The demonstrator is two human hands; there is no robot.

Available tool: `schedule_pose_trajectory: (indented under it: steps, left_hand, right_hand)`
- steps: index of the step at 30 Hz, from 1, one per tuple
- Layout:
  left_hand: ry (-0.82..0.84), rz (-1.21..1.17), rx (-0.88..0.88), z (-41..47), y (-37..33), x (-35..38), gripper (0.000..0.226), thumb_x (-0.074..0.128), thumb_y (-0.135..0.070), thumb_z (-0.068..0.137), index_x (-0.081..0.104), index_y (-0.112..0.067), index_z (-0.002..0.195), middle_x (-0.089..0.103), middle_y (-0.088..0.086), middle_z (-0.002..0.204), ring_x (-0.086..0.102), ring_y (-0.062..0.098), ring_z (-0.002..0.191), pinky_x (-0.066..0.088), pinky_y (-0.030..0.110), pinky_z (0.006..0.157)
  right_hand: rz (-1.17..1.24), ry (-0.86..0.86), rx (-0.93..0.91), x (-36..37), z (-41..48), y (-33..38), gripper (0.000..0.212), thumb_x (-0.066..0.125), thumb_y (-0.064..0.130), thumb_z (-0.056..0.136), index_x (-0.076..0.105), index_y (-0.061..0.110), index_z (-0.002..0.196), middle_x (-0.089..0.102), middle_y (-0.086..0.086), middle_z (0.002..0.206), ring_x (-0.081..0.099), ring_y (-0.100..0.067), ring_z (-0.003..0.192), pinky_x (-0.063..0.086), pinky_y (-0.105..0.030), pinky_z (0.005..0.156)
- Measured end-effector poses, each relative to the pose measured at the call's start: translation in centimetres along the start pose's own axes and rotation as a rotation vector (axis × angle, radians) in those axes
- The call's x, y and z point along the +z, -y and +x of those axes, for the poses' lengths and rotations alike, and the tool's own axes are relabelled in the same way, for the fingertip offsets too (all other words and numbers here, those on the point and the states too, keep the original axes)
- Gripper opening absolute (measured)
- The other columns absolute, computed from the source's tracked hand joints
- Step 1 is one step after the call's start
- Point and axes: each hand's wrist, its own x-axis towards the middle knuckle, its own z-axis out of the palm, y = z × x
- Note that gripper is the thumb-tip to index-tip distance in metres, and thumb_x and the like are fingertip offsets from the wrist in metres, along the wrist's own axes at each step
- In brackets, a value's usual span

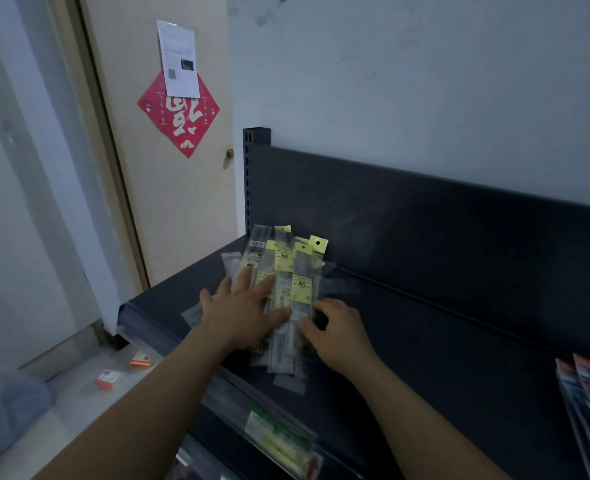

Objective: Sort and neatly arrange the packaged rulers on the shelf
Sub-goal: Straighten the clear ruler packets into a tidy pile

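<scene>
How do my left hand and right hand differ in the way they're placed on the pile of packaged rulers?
The left hand lies flat on top of the packaged rulers, fingers straight and spread; the right hand has curled fingers. The left hand covers the pile's left half, while the right hand pinches its right edge. Both touch the same pile on the dark shelf.
</scene>
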Motion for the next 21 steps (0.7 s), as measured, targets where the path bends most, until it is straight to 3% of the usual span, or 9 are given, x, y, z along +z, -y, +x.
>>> schedule_pose_trajectory:
  steps: [7,14,18,21]
  left_hand:
    - [-0.014,-0.016,0.097,2.8,2.5,0.2,0.078,0.024,-0.08,0.082,0.002,-0.048,0.149,-0.007,-0.004,0.162,0.002,0.028,0.148,0.005,0.06,0.115]
    - [-0.123,-0.051,0.199,3.1,3.5,0.7,0.078,0.026,-0.078,0.084,0.011,-0.04,0.151,0.002,-0.001,0.162,0.008,0.027,0.148,0.011,0.052,0.117]
    - [-0.187,-0.132,0.287,3.5,4.7,0.1,0.071,0.038,-0.069,0.087,0.031,-0.031,0.147,0.021,-0.003,0.159,0.026,0.022,0.143,0.026,0.042,0.113]
    - [-0.282,-0.179,0.324,3.3,5.8,-0.6,0.06,0.047,-0.06,0.088,0.048,-0.025,0.136,0.041,-0.003,0.147,0.047,0.018,0.128,0.039,0.035,0.101]
  right_hand:
    - [0.008,-0.033,0.096,1.2,1.8,1.6,0.055,0.05,0.054,0.09,0.043,0.029,0.139,0.036,0.006,0.147,0.033,-0.022,0.133,0.026,-0.036,0.108]
    - [0.127,-0.131,0.303,1.8,2.4,3.6,0.061,0.063,0.059,0.079,0.05,0.026,0.128,0.043,0.006,0.135,0.039,-0.018,0.126,0.034,-0.037,0.107]
    - [0.156,-0.185,0.327,2.2,2.2,3.9,0.042,0.068,0.055,0.077,0.061,0.024,0.104,0.046,0.008,0.119,0.046,-0.015,0.115,0.04,-0.037,0.102]
    - [0.137,-0.189,0.322,2.4,2.4,3.7,0.031,0.068,0.052,0.078,0.067,0.022,0.087,0.046,0.007,0.129,0.046,-0.015,0.12,0.037,-0.037,0.104]
